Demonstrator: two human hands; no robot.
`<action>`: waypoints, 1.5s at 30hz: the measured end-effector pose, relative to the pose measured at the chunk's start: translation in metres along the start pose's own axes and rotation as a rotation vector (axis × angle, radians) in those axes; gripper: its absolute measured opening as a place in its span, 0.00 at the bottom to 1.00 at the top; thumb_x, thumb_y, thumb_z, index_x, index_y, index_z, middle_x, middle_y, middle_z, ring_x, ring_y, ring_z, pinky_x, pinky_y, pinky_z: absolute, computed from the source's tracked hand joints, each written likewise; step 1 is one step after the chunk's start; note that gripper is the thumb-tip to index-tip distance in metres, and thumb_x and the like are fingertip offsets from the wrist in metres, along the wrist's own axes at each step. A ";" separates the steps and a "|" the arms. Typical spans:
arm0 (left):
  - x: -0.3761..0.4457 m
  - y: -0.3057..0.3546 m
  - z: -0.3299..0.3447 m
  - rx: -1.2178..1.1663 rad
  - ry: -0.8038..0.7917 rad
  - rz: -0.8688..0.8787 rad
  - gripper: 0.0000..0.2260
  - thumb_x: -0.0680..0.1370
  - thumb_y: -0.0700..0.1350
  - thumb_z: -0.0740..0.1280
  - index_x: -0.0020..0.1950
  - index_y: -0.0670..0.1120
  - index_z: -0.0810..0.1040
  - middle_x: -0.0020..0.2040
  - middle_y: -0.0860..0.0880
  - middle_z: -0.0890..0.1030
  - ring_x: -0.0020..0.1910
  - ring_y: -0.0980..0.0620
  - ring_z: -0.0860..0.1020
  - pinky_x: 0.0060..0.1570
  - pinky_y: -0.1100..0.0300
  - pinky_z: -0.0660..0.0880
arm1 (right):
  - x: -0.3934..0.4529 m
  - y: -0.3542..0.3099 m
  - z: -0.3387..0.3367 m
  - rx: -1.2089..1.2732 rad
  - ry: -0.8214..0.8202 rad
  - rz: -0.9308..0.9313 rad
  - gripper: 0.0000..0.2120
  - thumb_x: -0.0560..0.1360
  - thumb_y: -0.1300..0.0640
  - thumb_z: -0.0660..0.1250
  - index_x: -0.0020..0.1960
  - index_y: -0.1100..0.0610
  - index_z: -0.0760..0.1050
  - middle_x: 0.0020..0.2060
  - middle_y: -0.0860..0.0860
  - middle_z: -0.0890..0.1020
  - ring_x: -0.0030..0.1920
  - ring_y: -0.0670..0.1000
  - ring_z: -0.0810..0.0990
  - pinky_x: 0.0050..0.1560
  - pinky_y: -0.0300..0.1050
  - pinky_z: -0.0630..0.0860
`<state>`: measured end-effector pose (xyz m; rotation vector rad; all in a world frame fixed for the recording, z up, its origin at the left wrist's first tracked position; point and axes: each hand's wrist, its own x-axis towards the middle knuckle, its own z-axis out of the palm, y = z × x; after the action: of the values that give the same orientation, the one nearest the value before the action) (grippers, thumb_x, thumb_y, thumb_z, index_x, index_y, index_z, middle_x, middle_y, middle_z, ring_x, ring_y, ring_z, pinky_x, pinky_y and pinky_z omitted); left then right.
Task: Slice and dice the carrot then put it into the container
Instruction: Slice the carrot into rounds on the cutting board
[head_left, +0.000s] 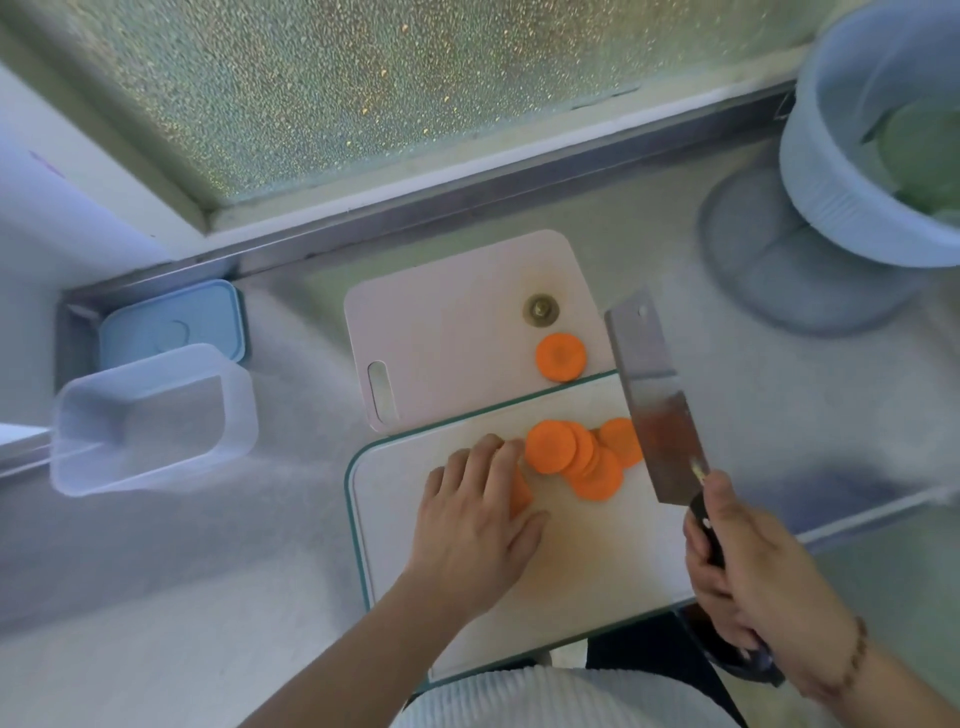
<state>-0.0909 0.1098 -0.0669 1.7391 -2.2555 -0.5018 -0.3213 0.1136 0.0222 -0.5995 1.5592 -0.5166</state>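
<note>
On the near cutting board (597, 561), the left hand (478, 525) pins the stiff, roll-prone carrot stub (519, 493) under curled fingers beside loose slices (582, 457), while the right hand (748, 582) grips the cleaver (654, 405).

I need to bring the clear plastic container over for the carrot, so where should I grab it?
Grip the clear container by its long near rim, reaching from the left hand side: it sits upright, open and unobstructed, so thumb outside and fingers inside should probably hold.
</note>
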 end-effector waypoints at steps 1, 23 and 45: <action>0.009 0.003 -0.002 -0.003 -0.005 -0.001 0.30 0.74 0.62 0.64 0.72 0.48 0.67 0.67 0.47 0.75 0.60 0.45 0.75 0.54 0.50 0.75 | 0.000 0.002 -0.002 -0.004 0.003 -0.007 0.28 0.71 0.31 0.53 0.34 0.58 0.63 0.24 0.54 0.59 0.21 0.46 0.54 0.25 0.34 0.57; 0.099 0.030 0.033 0.454 -0.099 0.359 0.26 0.69 0.54 0.74 0.66 0.53 0.75 0.56 0.45 0.77 0.47 0.42 0.76 0.41 0.50 0.73 | 0.012 0.004 -0.024 0.019 0.030 -0.033 0.28 0.72 0.34 0.54 0.32 0.59 0.61 0.25 0.55 0.58 0.22 0.46 0.54 0.26 0.35 0.54; -0.026 -0.040 -0.020 -0.123 -0.007 -0.359 0.26 0.74 0.53 0.67 0.70 0.45 0.73 0.61 0.48 0.78 0.53 0.47 0.79 0.47 0.57 0.75 | 0.013 0.032 0.001 -0.559 -0.227 -0.130 0.40 0.67 0.26 0.56 0.43 0.66 0.77 0.28 0.55 0.74 0.29 0.45 0.71 0.37 0.42 0.68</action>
<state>-0.0415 0.1232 -0.0650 2.0853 -1.8747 -0.7012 -0.3228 0.1299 -0.0086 -1.1503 1.4494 -0.0912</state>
